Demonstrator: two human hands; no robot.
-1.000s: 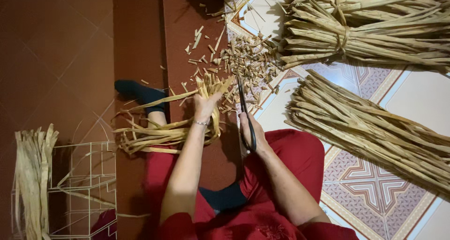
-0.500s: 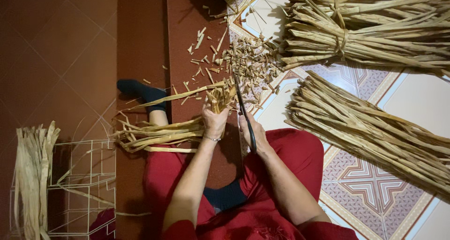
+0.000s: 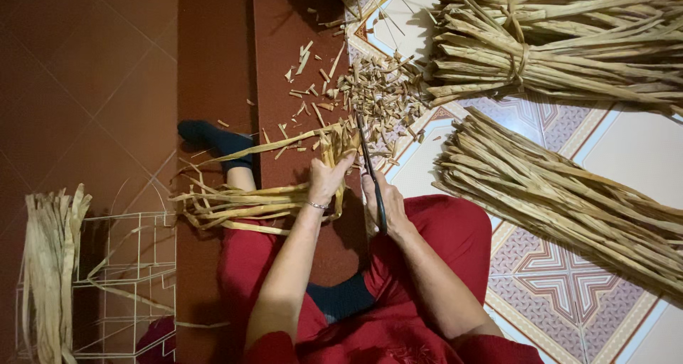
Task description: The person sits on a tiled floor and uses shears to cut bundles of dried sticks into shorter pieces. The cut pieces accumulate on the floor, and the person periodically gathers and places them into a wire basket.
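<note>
My left hand [image 3: 326, 181] grips a bunch of dried straw-coloured leaf strips [image 3: 245, 202] that trails left across my red-trousered leg. Its upper ends [image 3: 340, 138] stick up beside the blades. My right hand [image 3: 383, 202] holds long dark scissors [image 3: 370, 170], blades pointing away from me at the strip ends. A heap of short cut-off pieces [image 3: 370, 90] lies on the floor just beyond the scissors.
A tied bundle of dried strips [image 3: 562, 44] lies at the top right, and a loose bundle [image 3: 569, 200] to my right on patterned tiles. A white wire frame [image 3: 124, 286] with strips draped over it [image 3: 50, 264] stands at the lower left. My dark-socked foot [image 3: 213, 138] rests on the brown floor.
My left hand has slid the bunch a little to the right, closer to the scissors. The right hand and scissors have stayed nearly in place.
</note>
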